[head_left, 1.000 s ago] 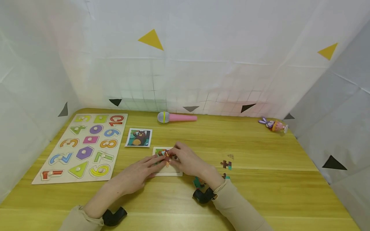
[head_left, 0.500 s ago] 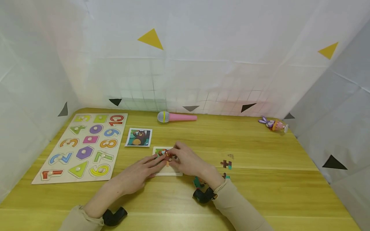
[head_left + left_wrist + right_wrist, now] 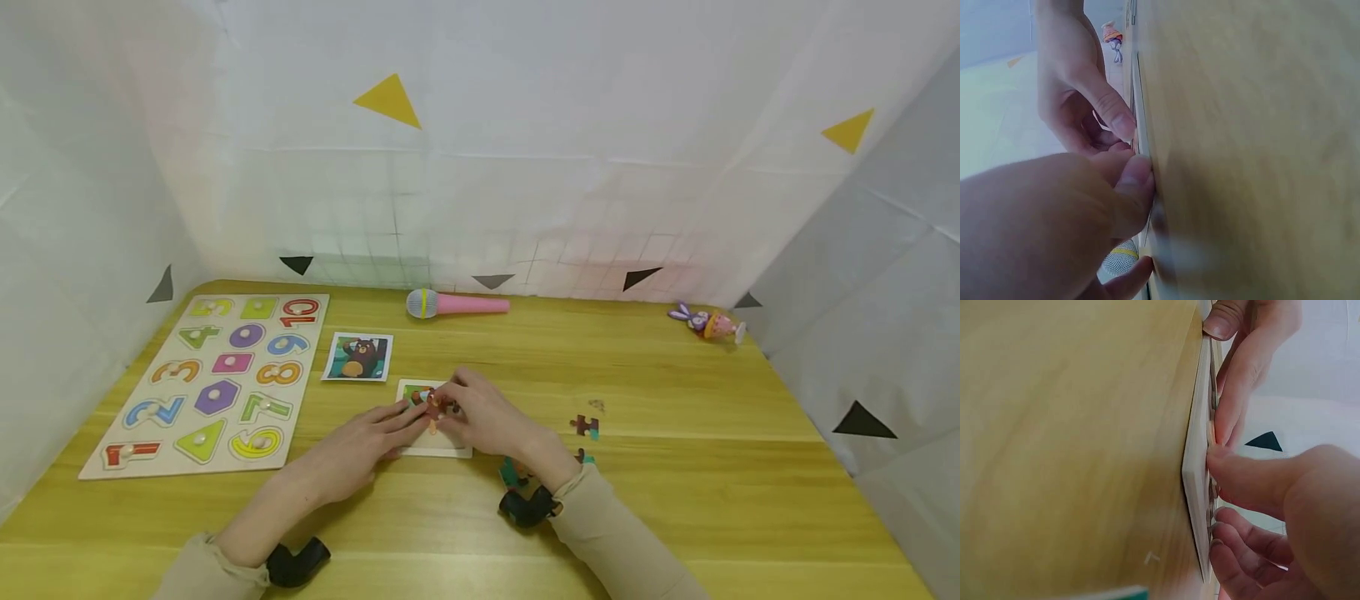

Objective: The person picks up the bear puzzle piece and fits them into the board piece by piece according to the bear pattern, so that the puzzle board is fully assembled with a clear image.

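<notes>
A small wooden puzzle board (image 3: pixel 438 452) with a pale frame lies on the table, its inside partly hidden under both hands. My left hand (image 3: pixel 352 446) reaches in from the left, its long fingers stretched over the board, thumb (image 3: pixel 1222 320) at the board's edge. With thumb and fingertips, my right hand (image 3: pixel 483 412) pinches a brown jigsaw piece (image 3: pixel 435 408) against the board. Loose jigsaw pieces lie right of it: a brown and teal piece (image 3: pixel 583 426) and a teal piece (image 3: pixel 513 475) by the right wrist.
A picture card of a bear (image 3: pixel 358 358) lies behind the left hand. Further left is a number peg board (image 3: pixel 202 392). A pink toy microphone (image 3: pixel 468 305) lies at the back, a purple rabbit toy (image 3: pixel 708 323) at the back right. White cloth walls enclose the table.
Both hands stay nearly still over the puzzle board, fingers on the same brown piece. The whole head view has shifted very slightly.
</notes>
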### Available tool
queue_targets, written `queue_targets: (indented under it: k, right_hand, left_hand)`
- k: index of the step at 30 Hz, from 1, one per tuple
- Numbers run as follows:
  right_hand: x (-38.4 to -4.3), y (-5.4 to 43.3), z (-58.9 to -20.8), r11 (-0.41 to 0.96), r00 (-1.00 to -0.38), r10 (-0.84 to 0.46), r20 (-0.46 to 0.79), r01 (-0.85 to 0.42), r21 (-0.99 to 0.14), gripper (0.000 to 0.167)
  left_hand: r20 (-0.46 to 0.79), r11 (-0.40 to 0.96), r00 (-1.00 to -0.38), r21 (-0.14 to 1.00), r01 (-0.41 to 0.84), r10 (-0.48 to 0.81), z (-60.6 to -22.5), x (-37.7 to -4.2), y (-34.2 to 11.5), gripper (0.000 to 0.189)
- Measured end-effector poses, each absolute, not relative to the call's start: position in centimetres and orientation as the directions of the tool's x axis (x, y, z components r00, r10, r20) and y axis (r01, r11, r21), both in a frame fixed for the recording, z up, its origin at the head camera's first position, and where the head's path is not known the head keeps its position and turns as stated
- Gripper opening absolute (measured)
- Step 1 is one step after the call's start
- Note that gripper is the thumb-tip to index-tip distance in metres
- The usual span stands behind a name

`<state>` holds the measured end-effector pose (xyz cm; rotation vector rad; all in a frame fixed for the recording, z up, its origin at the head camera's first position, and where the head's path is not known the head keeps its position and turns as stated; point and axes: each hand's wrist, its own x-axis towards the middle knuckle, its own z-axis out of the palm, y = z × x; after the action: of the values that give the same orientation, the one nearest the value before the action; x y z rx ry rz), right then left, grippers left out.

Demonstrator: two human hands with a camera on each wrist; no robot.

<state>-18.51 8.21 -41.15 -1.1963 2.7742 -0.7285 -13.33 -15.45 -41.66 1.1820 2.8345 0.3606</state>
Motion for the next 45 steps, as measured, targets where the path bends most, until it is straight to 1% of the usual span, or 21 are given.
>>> queue_targets:
  k: [6, 12, 17, 20, 24, 27, 31, 33, 38, 41, 45]
  right_hand:
    - [-18.57, 8.06, -41.04, 0.587, -0.692, -0.703, 0.164, -0.695, -0.414, 0.024]
    - [-18.74, 8.06, -41.10, 0.578, -0.697, -0.697, 0.169, -0.685, -0.445, 0.022]
    - [-18.73, 8.08, -41.13, 0.556, -0.689, -0.698, 0.194, -0.693, -0.458, 0.023]
    - [-18.76, 8.04, -41.18, 0.558, -0.694, -0.694, 0.191, -0.686, -0.468, 0.024]
    - [-18.79, 7.96, -41.15, 0.561, -0.729, -0.666, 0.160, -0.630, -0.537, 0.026]
    - [-18.80, 7.92, -41.08, 0.583, -0.777, -0.618, 0.117, -0.553, -0.595, 0.031]
    - [-18.80, 7.93, -41.12, 0.623, -0.820, -0.565, 0.089, -0.495, -0.605, 0.038]
    - [-18.79, 7.98, -41.18, 0.632, -0.824, -0.557, 0.099, -0.498, -0.593, 0.039]
    - [-18.73, 8.16, -41.30, 0.620, -0.809, -0.571, 0.140, -0.537, -0.572, 0.038]
    - [-18.72, 8.28, -41.35, 0.610, -0.799, -0.583, 0.147, -0.550, -0.570, 0.037]
    - [-18.70, 8.44, -41.27, 0.614, -0.796, -0.590, 0.135, -0.550, -0.566, 0.037]
  left_hand:
    - [0.055, 0.683, -0.705, 0.206, 0.700, 0.707, -41.62, -13.29, -15.39, 0.057]
    - [0.058, 0.685, -0.707, 0.207, 0.699, 0.704, -41.43, -13.24, -15.34, 0.055]
    - [0.052, 0.689, -0.710, 0.200, 0.696, 0.702, -41.36, -13.17, -15.31, 0.054]
    - [0.049, 0.690, -0.708, 0.185, 0.699, 0.704, -41.38, -13.15, -15.34, 0.054]
    - [0.045, 0.693, -0.707, 0.164, 0.702, 0.706, -41.40, -13.06, -15.37, 0.055]
    - [0.042, 0.692, -0.706, 0.163, 0.703, 0.707, -41.42, -12.98, -15.32, 0.054]
    - [0.051, 0.677, -0.694, 0.182, 0.713, 0.718, -41.35, -12.99, -15.19, 0.053]
    - [0.034, 0.672, -0.693, 0.214, 0.709, 0.720, -41.25, -13.08, -15.07, 0.059]
    - [-0.061, 0.699, -0.719, 0.303, 0.648, 0.692, -40.91, -13.16, -14.75, 0.085]
    - [-0.081, 0.712, -0.729, 0.310, 0.630, 0.680, -40.89, -13.10, -14.68, 0.087]
    - [-0.082, 0.707, -0.724, 0.311, 0.635, 0.685, -41.01, -13.05, -14.74, 0.092]
